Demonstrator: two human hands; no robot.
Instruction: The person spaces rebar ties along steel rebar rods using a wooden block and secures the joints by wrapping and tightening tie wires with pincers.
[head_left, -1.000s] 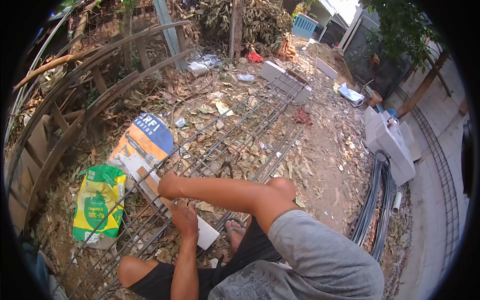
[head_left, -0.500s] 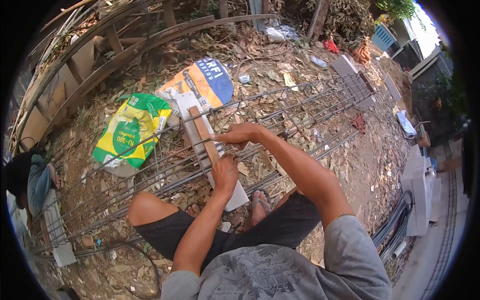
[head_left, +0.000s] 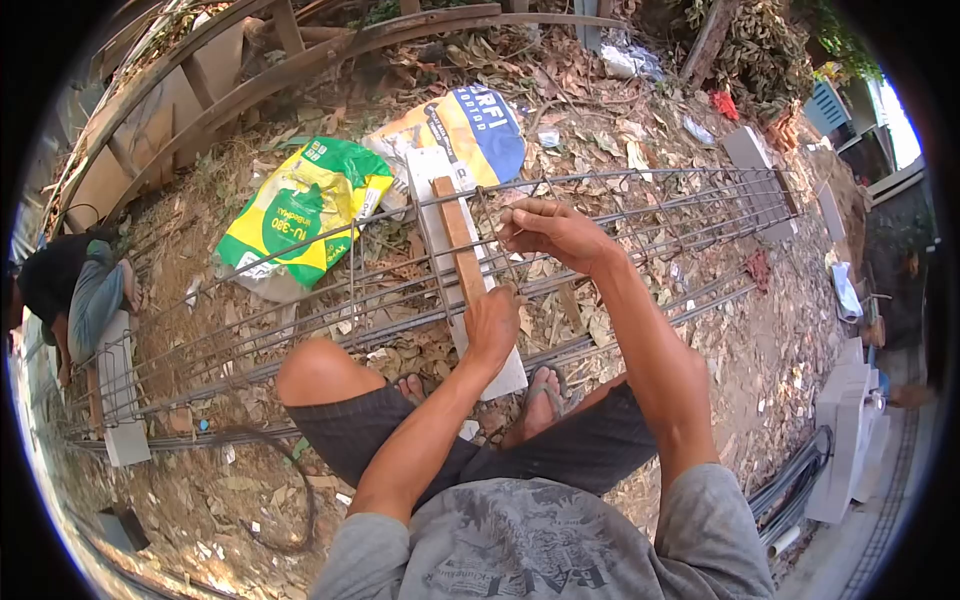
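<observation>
Long steel reinforcing bars (head_left: pixel 640 205) with thin cross ties run across the view in front of my knees. Under them stands a pale block (head_left: pixel 428 165), with a brown wooden strip (head_left: pixel 458 235) lying along it. My left hand (head_left: pixel 493 328) is closed at the near end of the strip, beside the lower bars; what its fingers hold is hidden. Just right of the strip, my right hand (head_left: pixel 555 235) is raised over the upper bars, thumb and fingertips pinched together. Anything between those fingertips is too small to make out.
A green and yellow bag (head_left: pixel 300 215) and an orange and blue bag (head_left: pixel 490 130) lie beyond the bars. Another person (head_left: pixel 85 290) crouches at the far left by another block (head_left: pixel 127 443). Coiled black cable (head_left: pixel 795 490) and pale blocks (head_left: pixel 845 440) lie at right.
My right hand has lifted from beside the wooden strip and moved right, its pointing finger now drawn into a pinch. The left hand stays by the strip's near end. The view has shifted.
</observation>
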